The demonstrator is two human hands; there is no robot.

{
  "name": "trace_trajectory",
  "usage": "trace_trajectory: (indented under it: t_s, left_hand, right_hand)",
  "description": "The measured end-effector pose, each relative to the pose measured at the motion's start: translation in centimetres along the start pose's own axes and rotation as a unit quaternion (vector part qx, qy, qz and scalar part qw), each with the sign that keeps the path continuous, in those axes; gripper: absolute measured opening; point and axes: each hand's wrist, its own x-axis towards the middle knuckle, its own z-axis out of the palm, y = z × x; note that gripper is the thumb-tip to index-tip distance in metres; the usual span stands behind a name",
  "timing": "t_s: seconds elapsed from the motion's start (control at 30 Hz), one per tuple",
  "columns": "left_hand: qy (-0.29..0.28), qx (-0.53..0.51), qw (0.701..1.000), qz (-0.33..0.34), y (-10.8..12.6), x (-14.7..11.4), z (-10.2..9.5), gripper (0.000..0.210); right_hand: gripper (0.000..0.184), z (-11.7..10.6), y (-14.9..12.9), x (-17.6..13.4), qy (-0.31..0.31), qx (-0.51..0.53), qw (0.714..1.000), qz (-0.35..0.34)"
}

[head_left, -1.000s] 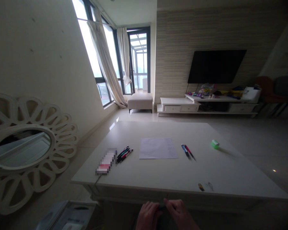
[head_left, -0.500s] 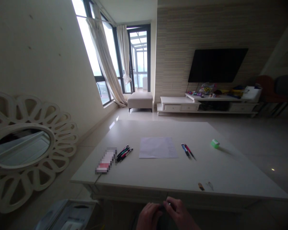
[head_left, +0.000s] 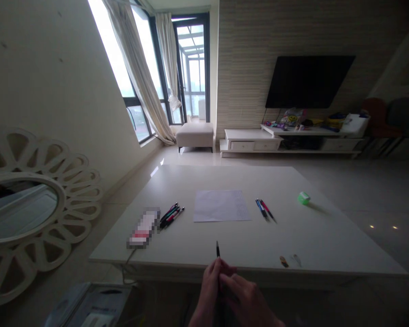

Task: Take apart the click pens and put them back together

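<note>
A dark, slim pen (head_left: 218, 249) points up and away from me at the table's near edge. My left hand (head_left: 210, 284) is closed around it, with the pen's tip end sticking out above the fingers. Just below and to the right, my right hand (head_left: 241, 293) has its fingers bent together at the pen's lower part, which the hands mostly hide. A sheet of paper (head_left: 221, 206) lies beyond the hands. To its right rest a blue pen (head_left: 261, 210) and a red pen (head_left: 268, 211); several dark pens (head_left: 171, 216) are bunched on the left.
The white table (head_left: 238, 240) also bears a blurred-out phone-like slab (head_left: 144, 228) with a cable, a green sharpener-like object (head_left: 303, 198) and two small items near the front right edge, one brown (head_left: 284, 261). An open box (head_left: 98, 302) stands at lower left, below a petal-framed mirror (head_left: 59, 204).
Both hands have risen toward the table edge and turned, the left coming upright. The pen, mostly hidden between the hands before, now sticks up above them. The view has tilted down slightly.
</note>
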Motion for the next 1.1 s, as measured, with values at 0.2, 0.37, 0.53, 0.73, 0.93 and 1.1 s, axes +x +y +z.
trace_trajectory:
  t_s: [0.2,0.37,0.53,0.73,0.93,1.1]
  left_hand:
    - [-0.089,0.02,0.994,-0.065,0.8,3.1,2.9,0.056]
    - [-0.041,0.359,0.914,0.185,1.4,5.9,0.9,0.041]
    - [0.025,0.64,0.703,0.31,1.9,11.1,-3.2,0.04]
    - [0.006,0.737,0.605,0.3,1.9,14.5,-4.5,0.046]
    - [0.004,0.758,0.589,0.28,2.0,14.4,-4.0,0.047]
    - [0.002,0.766,0.583,0.271,2.3,14.5,-3.8,0.048]
  right_hand:
    - [0.022,-2.0,2.3,2.5,0.107,-0.05,0.993,0.01]
    - [0.021,-7.4,5.5,7.1,0.383,0.156,0.896,0.162]
    - [0.039,-11.3,10.3,11.6,0.323,0.487,0.782,0.216]
    - [0.041,-12.8,15.4,15.5,0.283,0.575,0.735,0.222]
    - [0.038,-13.0,19.1,17.8,0.242,0.639,0.697,0.218]
    - [0.038,-12.9,20.4,17.9,0.229,0.711,0.639,0.184]
